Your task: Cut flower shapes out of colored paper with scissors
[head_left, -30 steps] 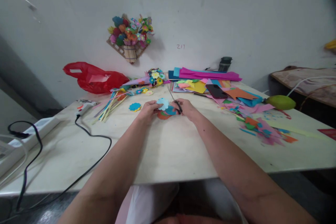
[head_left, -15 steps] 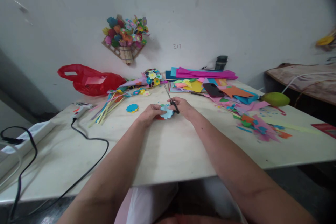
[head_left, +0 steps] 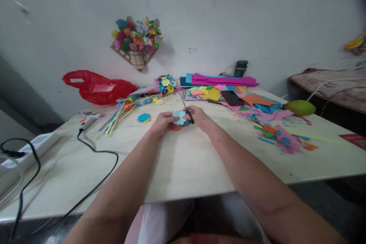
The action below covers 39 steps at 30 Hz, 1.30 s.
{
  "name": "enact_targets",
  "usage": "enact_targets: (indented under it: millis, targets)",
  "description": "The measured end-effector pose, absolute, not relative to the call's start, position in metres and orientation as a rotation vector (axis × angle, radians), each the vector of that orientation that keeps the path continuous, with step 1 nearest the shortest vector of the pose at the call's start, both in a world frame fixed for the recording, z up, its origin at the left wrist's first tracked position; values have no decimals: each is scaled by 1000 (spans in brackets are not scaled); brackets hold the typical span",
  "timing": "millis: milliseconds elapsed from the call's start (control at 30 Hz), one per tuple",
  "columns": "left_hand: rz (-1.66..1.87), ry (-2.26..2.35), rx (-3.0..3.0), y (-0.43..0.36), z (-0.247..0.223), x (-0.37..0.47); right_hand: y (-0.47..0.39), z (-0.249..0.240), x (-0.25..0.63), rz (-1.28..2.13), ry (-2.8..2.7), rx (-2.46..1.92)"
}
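Over the middle of the table, my left hand [head_left: 162,122] pinches a light blue scalloped paper flower [head_left: 179,117]. Beneath that flower, an orange paper piece [head_left: 174,126] shows at its lower edge. My right hand [head_left: 198,117] is closed on black-handled scissors [head_left: 189,114], whose blades point up and away, and its fingers also meet the flower's right side. To the left of my hands lies a blue scalloped paper flower [head_left: 143,117] with yellow showing under it.
A red plastic bag [head_left: 100,87], paper strips [head_left: 116,119] and a glue gun [head_left: 89,121] with a black cord are at left. Coloured sheets [head_left: 223,80], a phone [head_left: 232,98], a green fruit [head_left: 300,107] and paper scraps [head_left: 283,137] are at right.
The light blue flower has shifted slightly up and left between my hands, and more of the orange piece shows below it. The scissors have moved slightly left.
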<state>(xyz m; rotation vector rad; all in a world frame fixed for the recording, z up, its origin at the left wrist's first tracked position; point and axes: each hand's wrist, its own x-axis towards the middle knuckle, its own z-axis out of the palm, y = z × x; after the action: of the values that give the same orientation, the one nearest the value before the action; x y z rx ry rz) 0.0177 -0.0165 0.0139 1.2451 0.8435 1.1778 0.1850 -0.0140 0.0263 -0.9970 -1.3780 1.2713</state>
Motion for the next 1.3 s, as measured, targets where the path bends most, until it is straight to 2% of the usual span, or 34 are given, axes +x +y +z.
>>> enact_targets:
  millis: [500, 1300]
  targets:
    - [1305, 886, 1151, -11, 13, 13, -11, 22, 189, 1314, -1450, -1072]
    - [1464, 829, 933, -2, 10, 8, -15, 23, 198, 1457, -1790, -961]
